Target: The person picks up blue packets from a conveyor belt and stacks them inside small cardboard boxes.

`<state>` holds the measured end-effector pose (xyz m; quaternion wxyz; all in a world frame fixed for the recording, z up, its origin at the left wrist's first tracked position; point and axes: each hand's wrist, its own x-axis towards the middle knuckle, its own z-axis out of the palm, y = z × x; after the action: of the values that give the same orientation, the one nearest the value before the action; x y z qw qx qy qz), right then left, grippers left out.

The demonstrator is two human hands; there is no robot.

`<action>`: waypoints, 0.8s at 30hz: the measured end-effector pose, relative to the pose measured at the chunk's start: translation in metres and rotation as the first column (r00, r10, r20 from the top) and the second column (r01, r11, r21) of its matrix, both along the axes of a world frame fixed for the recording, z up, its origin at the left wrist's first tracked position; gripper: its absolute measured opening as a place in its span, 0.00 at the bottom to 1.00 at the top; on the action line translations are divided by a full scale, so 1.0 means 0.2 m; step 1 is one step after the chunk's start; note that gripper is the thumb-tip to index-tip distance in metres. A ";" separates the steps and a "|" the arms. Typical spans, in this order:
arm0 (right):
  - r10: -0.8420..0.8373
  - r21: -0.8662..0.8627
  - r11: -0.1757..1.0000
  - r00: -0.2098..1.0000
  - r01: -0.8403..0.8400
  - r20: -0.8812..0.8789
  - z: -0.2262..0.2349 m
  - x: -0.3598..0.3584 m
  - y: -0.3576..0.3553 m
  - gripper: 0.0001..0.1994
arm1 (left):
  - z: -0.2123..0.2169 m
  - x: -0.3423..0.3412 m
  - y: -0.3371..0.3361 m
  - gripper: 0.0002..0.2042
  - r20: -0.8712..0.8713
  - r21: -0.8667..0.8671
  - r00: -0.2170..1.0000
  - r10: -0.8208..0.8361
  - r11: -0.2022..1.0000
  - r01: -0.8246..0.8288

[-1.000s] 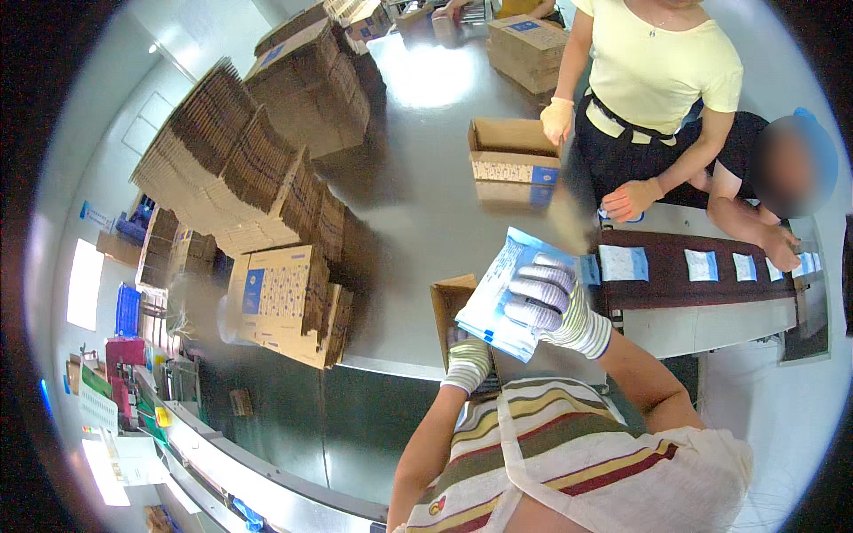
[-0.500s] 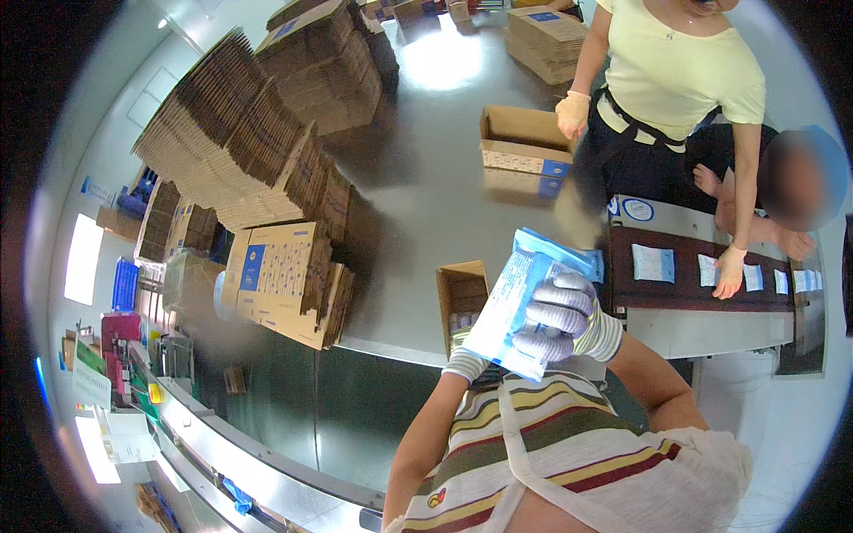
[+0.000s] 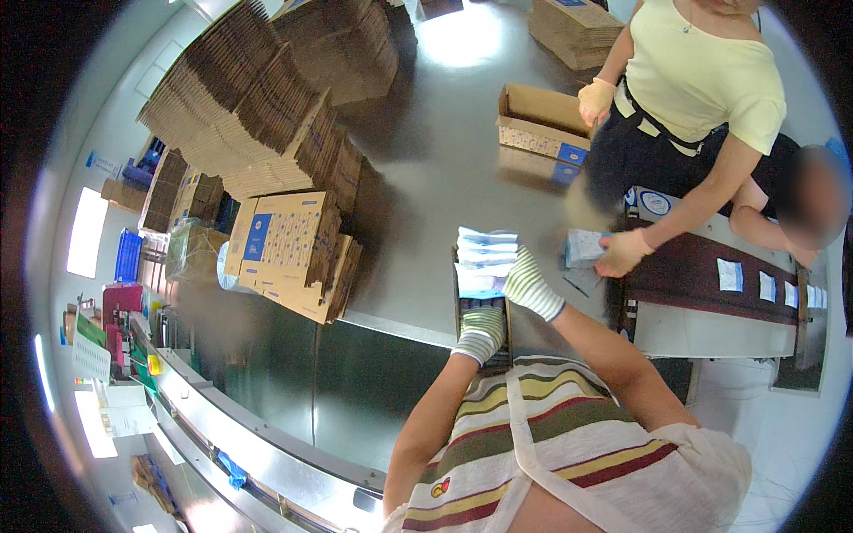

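While the steel table [image 3: 426, 151] is stretching far ahead, you are holding a stack of white-and-blue packets [image 3: 485, 259] over the open carton [image 3: 480, 306] directly below; your right hand [image 3: 530, 282] is clasping its right side, your left hand [image 3: 481, 330] is nearer underneath, grip unclear.

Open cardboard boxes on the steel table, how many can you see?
2: one open box at the near table edge under the person's gloved hands, one open box farther back beside the co-worker in yellow. Others may hide behind the flat carton stacks.
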<state>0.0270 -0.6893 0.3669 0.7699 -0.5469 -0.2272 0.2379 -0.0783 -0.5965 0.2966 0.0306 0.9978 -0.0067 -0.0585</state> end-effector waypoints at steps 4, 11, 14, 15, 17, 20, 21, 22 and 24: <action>0.118 -0.522 0.733 0.674 0.436 0.729 -0.15 0.04 0.00 0.39 | 0.14 0.00 -0.02 0.24 -0.247 -0.104 0.968 -0.041 0.994 0.016; -0.010 -0.356 0.788 0.587 0.503 0.809 0.20 0.01 -0.20 0.43 | 0.04 -0.05 -0.01 0.25 0.008 -0.007 0.998 -0.056 0.998 0.056; 0.007 -0.412 0.740 0.606 0.532 0.796 0.15 0.00 -0.29 0.35 | 0.16 -0.06 -0.03 0.25 -0.190 -0.129 0.980 -0.064 0.991 0.039; 0.067 -0.462 0.734 0.624 0.498 0.779 0.14 -0.02 -0.31 0.34 | 0.14 -0.07 -0.03 0.24 -0.229 -0.166 0.972 -0.052 0.986 0.013; 0.180 -0.558 0.714 0.659 0.423 0.730 0.15 -0.07 -0.33 0.30 | 0.15 -0.15 -0.02 0.23 -0.139 -0.152 0.988 -0.073 0.987 0.052; 0.330 -0.431 0.816 0.302 0.386 0.894 0.16 -0.16 -0.24 0.19 | 0.18 -0.17 -0.03 0.24 -0.141 -0.091 0.986 -0.093 0.993 0.081; 0.301 -0.390 0.837 0.271 0.384 0.914 0.17 -0.18 -0.18 0.18 | 0.20 -0.17 -0.04 0.24 -0.169 -0.081 0.982 -0.088 0.994 0.075; 0.442 -0.533 0.743 0.303 0.405 0.845 0.15 -0.16 -0.12 0.16 | 0.23 -0.15 -0.05 0.24 -0.193 -0.068 0.977 -0.093 0.994 0.081; 0.679 -0.767 0.482 0.373 0.423 0.632 0.07 -0.08 0.01 0.14 | 0.21 -0.13 -0.05 0.27 -0.164 -0.032 0.984 -0.074 0.997 0.070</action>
<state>0.0120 -0.6875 0.3814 0.0872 -0.8553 -0.5088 0.0437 -0.1048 -0.6070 0.3389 0.0422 0.9881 -0.0408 -0.1420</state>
